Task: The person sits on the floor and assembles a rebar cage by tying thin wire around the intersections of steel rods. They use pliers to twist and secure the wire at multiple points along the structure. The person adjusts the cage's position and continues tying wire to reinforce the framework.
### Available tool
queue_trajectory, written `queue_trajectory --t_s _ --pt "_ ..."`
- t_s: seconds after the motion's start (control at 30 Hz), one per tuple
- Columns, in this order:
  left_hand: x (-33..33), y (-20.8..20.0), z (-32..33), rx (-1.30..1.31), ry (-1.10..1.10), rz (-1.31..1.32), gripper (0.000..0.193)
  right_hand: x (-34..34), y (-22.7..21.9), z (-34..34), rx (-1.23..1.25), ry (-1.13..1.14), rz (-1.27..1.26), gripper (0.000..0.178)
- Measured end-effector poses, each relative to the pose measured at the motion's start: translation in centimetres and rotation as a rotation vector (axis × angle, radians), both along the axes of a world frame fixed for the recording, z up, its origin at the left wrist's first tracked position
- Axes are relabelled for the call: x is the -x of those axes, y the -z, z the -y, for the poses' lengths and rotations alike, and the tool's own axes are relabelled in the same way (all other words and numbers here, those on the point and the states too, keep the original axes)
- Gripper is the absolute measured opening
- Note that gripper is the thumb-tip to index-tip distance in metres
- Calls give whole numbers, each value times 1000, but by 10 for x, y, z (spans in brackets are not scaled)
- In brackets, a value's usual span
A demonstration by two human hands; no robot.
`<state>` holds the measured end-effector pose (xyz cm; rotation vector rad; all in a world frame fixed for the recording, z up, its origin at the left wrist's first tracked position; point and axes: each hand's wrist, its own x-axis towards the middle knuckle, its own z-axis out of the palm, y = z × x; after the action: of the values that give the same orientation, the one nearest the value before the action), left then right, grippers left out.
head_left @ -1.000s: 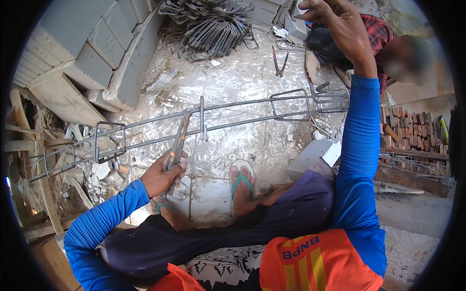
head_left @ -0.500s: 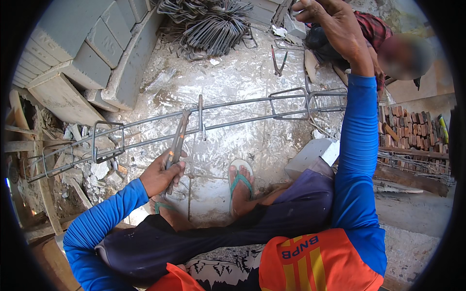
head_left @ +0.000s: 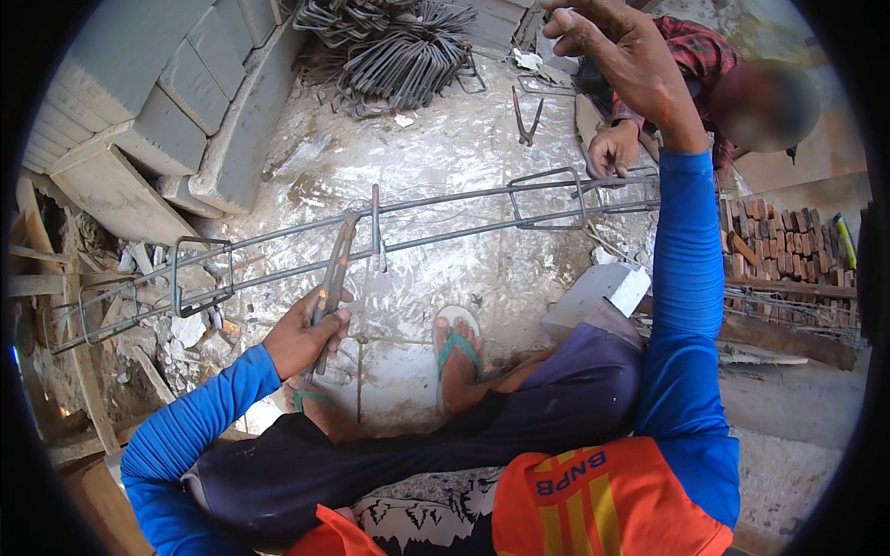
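1. White-smeared concrete floor (head_left: 426, 278), spreading beneath the work area.
2. Grey rectangular building blocks (head_left: 171, 134), stacked in a tall pile at upper left.
3. Long, narrow grey steel frame (head_left: 375, 218) of parallel bars and rectangular hoops, running crosswise in front of the person, from the rubble at left to the co-worker's side at right.
4. Co-worker in a red-and-black checked shirt (head_left: 691, 56), low at upper right; co-worker's hand (head_left: 614, 148) down at the frame's right end.
5. Red-brown bricks (head_left: 788, 243), stacked in rows at far right.
6. Dark bent steel hoops (head_left: 408, 60), heaped beyond the frame near the block pile.
7. Single grey block (head_left: 598, 301), beside the person's right knee.
8. Long-handled, worn metal pincers (head_left: 336, 269), gripped by the handles in the left hand (head_left: 311, 335); head at the frame, just left of its middle hoop; contact with the bar cannot be told.
9. Right hand (head_left: 635, 69), raised near the upper edge, open, fingers loosely bent.
10. Hand tool with a red-ended handle (head_left: 527, 137), on the floor beyond the frame, handles spread.
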<state>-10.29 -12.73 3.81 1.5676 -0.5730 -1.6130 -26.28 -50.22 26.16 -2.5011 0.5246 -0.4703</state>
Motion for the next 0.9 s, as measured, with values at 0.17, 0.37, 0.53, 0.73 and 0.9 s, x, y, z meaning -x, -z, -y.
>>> queue_trajectory --t_s 0.17,0.37,0.53,0.73,0.9 --pt "-1 3 4 16 15 -5 30 26 27 31 222 -209 -112 33" --pt "-1 3 3 10 -33 -29 29 49 18 42 336 -228 -542 25" --pt "-1 4 4 13 -29 -20 30 54 12 47 321 -188 -686 27" --pt "0 -1 6 17 -13 -25 30 50 8 40 250 -146 -735 29" --pt "1 -1 3 20 -30 11 30 53 8 38 244 -145 -746 30"
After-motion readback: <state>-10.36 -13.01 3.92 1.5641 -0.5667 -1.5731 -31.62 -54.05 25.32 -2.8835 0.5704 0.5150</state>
